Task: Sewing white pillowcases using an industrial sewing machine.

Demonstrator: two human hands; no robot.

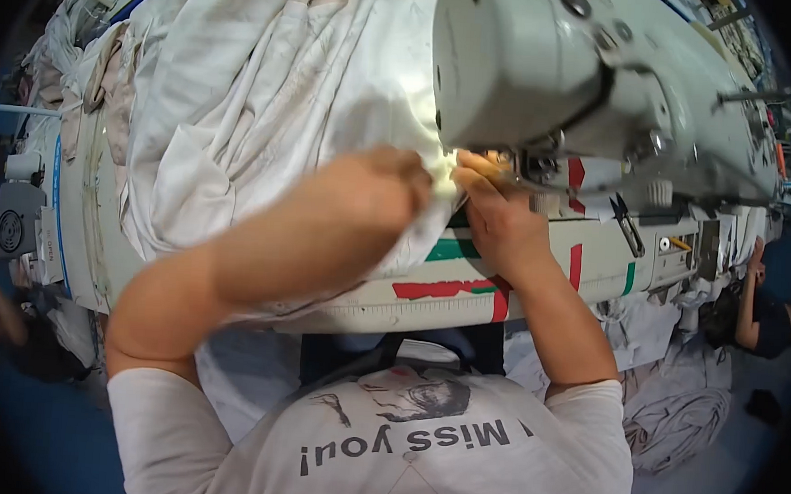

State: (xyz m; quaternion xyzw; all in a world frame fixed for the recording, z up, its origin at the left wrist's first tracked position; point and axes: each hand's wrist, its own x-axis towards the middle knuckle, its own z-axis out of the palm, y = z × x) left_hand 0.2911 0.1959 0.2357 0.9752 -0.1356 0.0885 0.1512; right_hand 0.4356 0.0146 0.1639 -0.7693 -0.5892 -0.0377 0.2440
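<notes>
A big heap of white cloth [269, 94] lies over the sewing table and runs under the head of a pale grey sewing machine [551, 66]. My left hand [376, 191] presses down and pinches a fold of the cloth just left of the needle area. My right hand [497, 212] grips the cloth's edge right at the presser foot, fingers bunched. The needle itself is hidden behind my fingers and the lit spot below the machine head.
The cream table [538, 283] has red and green tape marks along its front. Small black snips [628, 225] lie to the right of the machine. More white cloth [675, 418] is piled on the floor at right, where another person [758, 314] sits. A grey motor box [16, 224] hangs at left.
</notes>
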